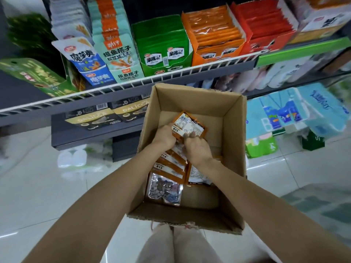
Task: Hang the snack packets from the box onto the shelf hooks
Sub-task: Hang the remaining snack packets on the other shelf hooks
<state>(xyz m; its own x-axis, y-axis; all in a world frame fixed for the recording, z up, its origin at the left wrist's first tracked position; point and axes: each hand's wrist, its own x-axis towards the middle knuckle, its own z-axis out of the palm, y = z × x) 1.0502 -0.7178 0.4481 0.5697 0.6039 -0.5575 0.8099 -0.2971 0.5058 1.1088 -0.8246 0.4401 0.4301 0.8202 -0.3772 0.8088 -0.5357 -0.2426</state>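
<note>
Head view: I see the open cardboard box (191,103) on the floor, its far wall just under the wire shelf edge (133,82) | both hands inside, walls close on each side | left hand (164,136) and right hand (197,149) pinch one orange snack packet (188,125) raised above the loose packets (171,168) on the box bottom.
</note>
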